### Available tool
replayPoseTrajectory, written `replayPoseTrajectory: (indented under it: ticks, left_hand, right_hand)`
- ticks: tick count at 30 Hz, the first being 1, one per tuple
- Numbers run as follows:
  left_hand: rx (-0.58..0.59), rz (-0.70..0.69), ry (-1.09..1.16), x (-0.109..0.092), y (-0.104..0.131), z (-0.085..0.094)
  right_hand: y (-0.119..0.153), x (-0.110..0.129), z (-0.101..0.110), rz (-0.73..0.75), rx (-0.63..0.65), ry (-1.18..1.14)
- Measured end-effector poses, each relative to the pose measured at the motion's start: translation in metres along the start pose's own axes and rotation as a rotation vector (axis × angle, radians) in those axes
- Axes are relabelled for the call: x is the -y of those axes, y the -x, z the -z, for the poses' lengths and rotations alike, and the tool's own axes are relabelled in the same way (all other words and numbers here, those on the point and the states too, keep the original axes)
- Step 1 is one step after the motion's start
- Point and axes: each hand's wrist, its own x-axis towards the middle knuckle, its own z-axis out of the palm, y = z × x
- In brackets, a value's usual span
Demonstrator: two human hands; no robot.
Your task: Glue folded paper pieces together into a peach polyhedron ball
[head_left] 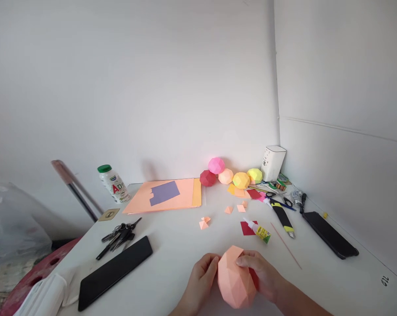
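A peach faceted paper ball (236, 281) is held close to the table's front edge. My left hand (200, 278) is closed at its left side, thumb and fingers pinching near the edge. From the right, my right hand (262, 270) grips it, the thumb resting on the upper facets and the other fingers partly hidden. A flap seems to stand out at the top of the ball. Just beyond lie a glue tube (261, 231) on a red paper square (246, 228) and several small folded peach pieces (204, 224).
Faceted paper balls (241, 180) line the back wall. Peach sheets (135, 202) carry a purple piece (165, 193). Left: a white bottle (114, 184), keys (119, 235), a black phone (116, 272). Right: a thin stick (286, 245), a cutter (283, 217), a black case (330, 235), a white box (272, 163).
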Motion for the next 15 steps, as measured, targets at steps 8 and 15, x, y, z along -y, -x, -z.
replayPoseTrajectory:
  ticks: [8, 15]
  left_hand:
    - [0.040, -0.081, -0.082, -0.0010, 0.0009, -0.0003]
    - [0.070, 0.101, 0.301, -0.0005, -0.0075, 0.0039]
  right_hand:
    - [-0.0009, 0.0015, 0.0014, 0.000, -0.019, -0.003]
    - [-0.0012, 0.0041, 0.0009, -0.003, -0.010, -0.010]
